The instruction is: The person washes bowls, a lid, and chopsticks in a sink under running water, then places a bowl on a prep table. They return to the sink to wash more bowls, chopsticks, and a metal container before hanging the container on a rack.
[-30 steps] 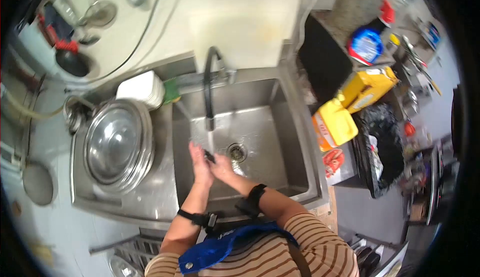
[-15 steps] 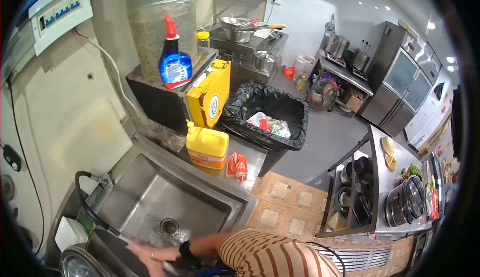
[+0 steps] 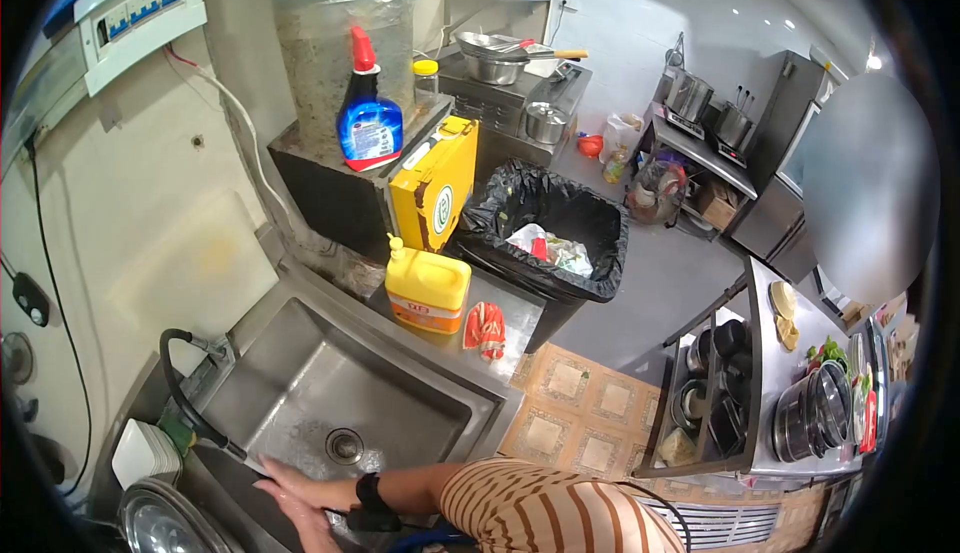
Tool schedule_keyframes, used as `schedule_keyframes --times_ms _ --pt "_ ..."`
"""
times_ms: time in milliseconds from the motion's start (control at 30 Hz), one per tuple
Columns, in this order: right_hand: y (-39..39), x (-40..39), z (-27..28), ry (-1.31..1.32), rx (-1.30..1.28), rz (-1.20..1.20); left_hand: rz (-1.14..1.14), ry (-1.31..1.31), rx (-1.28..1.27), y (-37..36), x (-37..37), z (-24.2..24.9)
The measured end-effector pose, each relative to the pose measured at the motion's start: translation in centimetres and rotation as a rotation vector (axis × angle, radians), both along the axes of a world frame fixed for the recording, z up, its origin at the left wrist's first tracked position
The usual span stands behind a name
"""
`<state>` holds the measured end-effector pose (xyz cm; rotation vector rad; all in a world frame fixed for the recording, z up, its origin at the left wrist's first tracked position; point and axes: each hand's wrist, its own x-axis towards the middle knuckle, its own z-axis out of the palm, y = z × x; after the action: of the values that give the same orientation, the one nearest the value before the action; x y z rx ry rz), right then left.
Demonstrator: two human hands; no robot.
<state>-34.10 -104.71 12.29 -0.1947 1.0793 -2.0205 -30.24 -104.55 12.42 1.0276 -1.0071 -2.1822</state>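
Both hands are together over the steel sink [image 3: 300, 393], just below the end of the black hose faucet [image 3: 175, 393]. My right hand [image 3: 310, 485] reaches in from the right, a black band [image 3: 372, 493] on its wrist, fingers stretched toward the nozzle tip. Beneath it, my left hand [image 3: 300, 521] has its fingers extended and is partly covered by the right. I make out no object in either hand. Around the drain [image 3: 344, 446] the sink bottom looks wet.
Left of the hands are stacked white dishes [image 3: 145, 453] and round metal lids [image 3: 160, 523]. Beyond the sink stand a yellow jug [image 3: 427, 288], a red-and-white cloth or packet [image 3: 485, 331], a yellow case [image 3: 435, 183], a blue spray bottle [image 3: 370, 128] and a black-lined bin [image 3: 550, 288].
My view has shifted slightly, so the surroundings sit farther right. The hands remain below the nozzle, with their fingers less blurred. A blurred shape now covers part of the fridge at far right.
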Motion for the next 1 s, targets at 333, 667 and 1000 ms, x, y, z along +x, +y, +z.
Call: schedule_keyframes --times_ms 333,667,1000 --pt "0.4 4.4 0.5 -0.025 -0.025 0.072 0.206 -0.027 -0.006 -8.8 4.4 -3.2" --pt "0.9 -2.3 -6.2 -0.663 -0.266 -0.203 0.289 0.264 0.188 -4.7 4.6 -4.1" --pt "1.8 1.0 0.2 0.016 0.082 0.055 0.404 -0.006 0.793 -3.5 6.0 -17.1"
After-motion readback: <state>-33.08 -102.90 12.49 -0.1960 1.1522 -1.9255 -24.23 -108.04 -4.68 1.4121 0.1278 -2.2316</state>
